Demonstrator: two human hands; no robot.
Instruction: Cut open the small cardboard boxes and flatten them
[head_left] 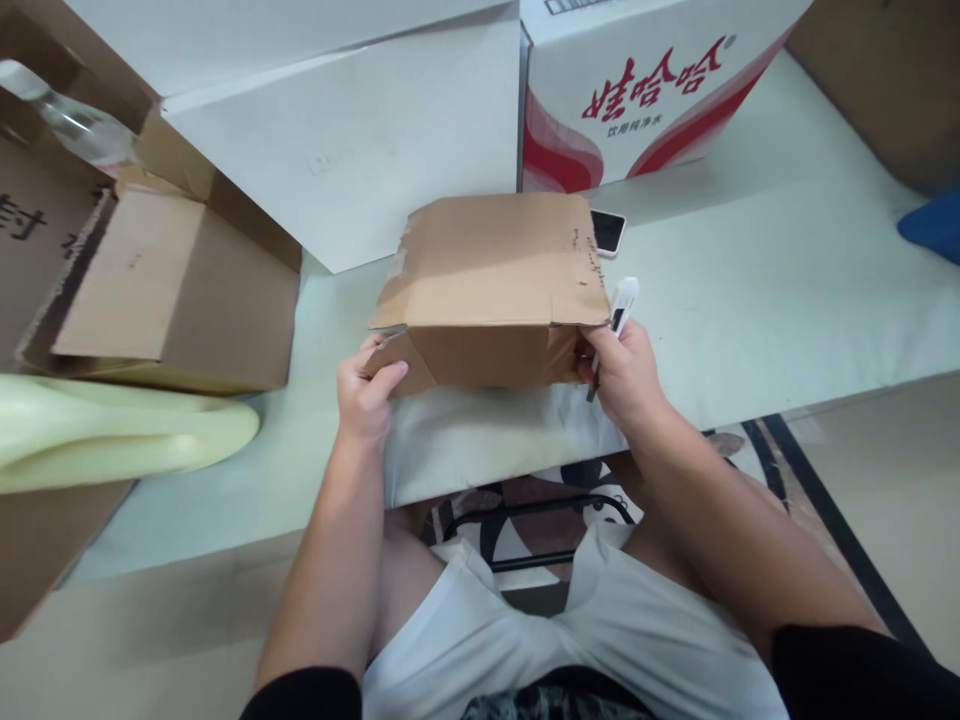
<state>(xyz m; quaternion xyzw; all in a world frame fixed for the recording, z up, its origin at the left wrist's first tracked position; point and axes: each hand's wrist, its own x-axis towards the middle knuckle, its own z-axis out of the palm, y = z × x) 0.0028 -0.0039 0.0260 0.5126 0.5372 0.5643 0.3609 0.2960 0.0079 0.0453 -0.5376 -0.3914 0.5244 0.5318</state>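
Note:
A brown cardboard box (pixel 495 260) lies near the table's front edge, its loose flaps towards me. My left hand (pixel 367 390) is closed on the box's left flap, thumb on the near face. At the box's right corner is my right hand (pixel 619 370), its fingers wrapped round a white utility knife (pixel 622 303). The knife's dark tip points down below the fingers, and its white end sticks up above them. Some right fingers reach behind the corner flap, so I cannot tell how firmly they touch it.
White cartons, one with red print (pixel 645 110), stand behind the box beside a phone (pixel 608 232). To the left are an open carton (pixel 232 320) holding a clear bottle (pixel 82 125), and a pale yellow object (pixel 127 435). Something blue (pixel 934 225) lies at the right edge.

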